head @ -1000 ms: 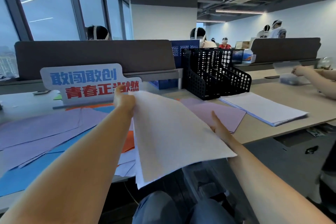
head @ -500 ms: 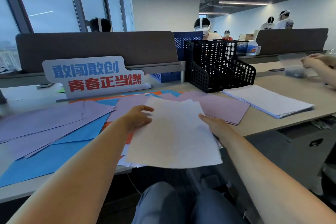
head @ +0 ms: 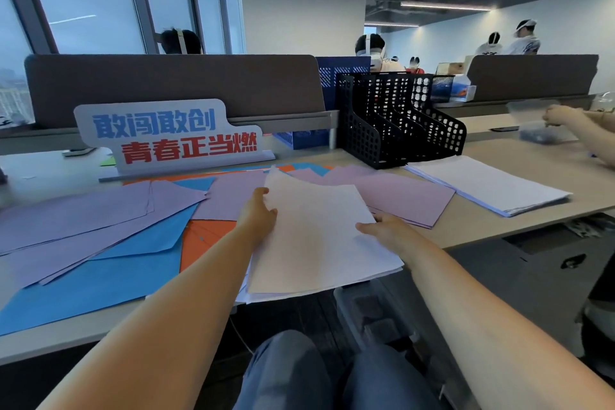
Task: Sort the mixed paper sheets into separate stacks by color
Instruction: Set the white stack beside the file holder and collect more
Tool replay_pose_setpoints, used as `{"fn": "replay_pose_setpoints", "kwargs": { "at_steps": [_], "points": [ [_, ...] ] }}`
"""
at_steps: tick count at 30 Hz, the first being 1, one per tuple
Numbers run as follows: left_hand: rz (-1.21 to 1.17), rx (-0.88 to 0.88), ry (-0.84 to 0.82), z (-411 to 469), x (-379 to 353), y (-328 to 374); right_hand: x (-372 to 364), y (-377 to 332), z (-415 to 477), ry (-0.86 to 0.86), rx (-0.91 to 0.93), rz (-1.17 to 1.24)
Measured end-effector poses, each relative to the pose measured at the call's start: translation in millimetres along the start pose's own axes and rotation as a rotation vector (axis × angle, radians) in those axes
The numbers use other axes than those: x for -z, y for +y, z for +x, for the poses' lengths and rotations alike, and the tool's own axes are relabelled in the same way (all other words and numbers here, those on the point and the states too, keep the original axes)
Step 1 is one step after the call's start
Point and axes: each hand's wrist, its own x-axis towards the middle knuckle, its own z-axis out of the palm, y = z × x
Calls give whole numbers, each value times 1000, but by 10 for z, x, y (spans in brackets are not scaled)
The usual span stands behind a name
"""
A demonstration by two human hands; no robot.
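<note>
A beige desk (head: 472, 230) stands in an open office, with windows (head: 93, 0) on the left and a grey partition (head: 173, 86) behind it. A black rack (head: 392, 123) sits at the back. A sign (head: 166, 136) reads "敢闯敢创 青春正当燃". Purple sheets (head: 83, 213), blue sheets (head: 100, 276) and an orange sheet (head: 203, 240) lie overlapping; a white stack (head: 486, 185) lies to the right. The left hand (head: 258, 213) grips the left edge of the white sheets (head: 319, 236), and the right hand (head: 382, 231) pinches their right edge, over the desk's near edge.

Head-worn camera faces forward and down (close) over desk (head: 472, 225).
</note>
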Motion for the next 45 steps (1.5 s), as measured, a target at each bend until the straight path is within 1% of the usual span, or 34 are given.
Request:
{"fn": "replay_pose_setpoints", "kwargs": {
  "at_steps": [2, 5, 7, 9, 11, 14, 16, 18, 20, 23, 24, 25, 27, 31, 35, 39, 45],
  "points": [
    [39, -5, -45, 4, 6, 49, -11, -4, 9, 8, 5, -34],
    [129, -44, -50, 10, 89, 50, -38, 1, 33, 15, -23, -91],
    [201, -62, -100, -17, 189, 21, -71, 12, 57, 36, -23, -109],
    [290, -70, -175, -60, 297, -16, -108, -3, 28, 72, 10, -103],
    [350, -81, -216, -96, 425, -59, -129, 24, 42, 134, 50, -43],
    [345, -100, -175, -89, 621, -169, -165, 30, 83, 198, 47, 187],
    [380, -108, -121, -65, 721, -255, -216, 24, 170, 216, -34, 438],
    [431, -108, -115, -95, 798, -318, -296, 18, 255, 199, -92, 672],
    [472, -129, -199, -188, 870, -367, -397, -11, 296, 160, -113, 847],
    [460, -185, -444, -406, 910, -401, -533, -55, 309, 93, -104, 1062],
    [490, -207, -487, -466, 888, -400, -557, -64, 322, 80, -94, 1114],
    [546, -242, -500, -511, 855, -391, -568, -81, 308, 59, -88, 1159],
    [674, -326, -474, -571, 787, -366, -548, -76, 304, 16, -90, 1237],
    [783, -398, -422, -628, 744, -362, -497, 15, 291, -65, -89, 1286],
    [841, -426, -383, -687, 715, -380, -488, 57, 313, -90, -73, 1284],
    [806, -378, -448, -723, 749, -402, -484, 61, 303, -103, -50, 1257],
    [766, -335, -465, -679, 746, -379, -469, 70, 284, -147, -48, 1247]
  ]
}}
